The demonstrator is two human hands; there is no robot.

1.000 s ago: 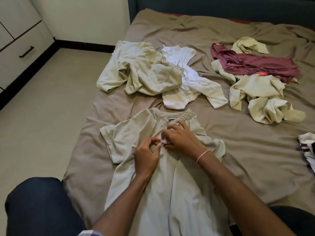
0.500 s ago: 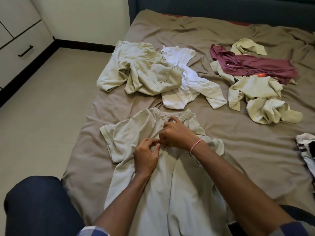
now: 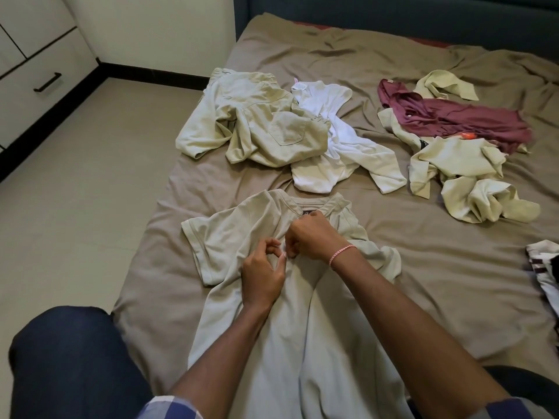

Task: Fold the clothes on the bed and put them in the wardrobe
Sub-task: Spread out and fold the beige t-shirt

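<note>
A pale beige T-shirt (image 3: 230,237) lies spread on the brown bed sheet (image 3: 438,282) in front of me, collar away from me. My left hand (image 3: 263,273) pinches the cloth at its chest. My right hand (image 3: 314,237), with a pink thread on the wrist, grips the fabric just below the collar. Both hands sit close together, fingers curled into the cloth.
Further up the bed lie a crumpled beige shirt (image 3: 257,128), a white garment (image 3: 332,146), a maroon garment (image 3: 459,119) and several more beige pieces (image 3: 472,182). A striped cloth (image 3: 544,267) shows at the right edge. The wardrobe drawers (image 3: 36,71) stand far left, across the tiled floor (image 3: 75,192).
My right hand has slid a little up the shirt toward the collar. The left hand has stayed in place, still pinching the cloth.
</note>
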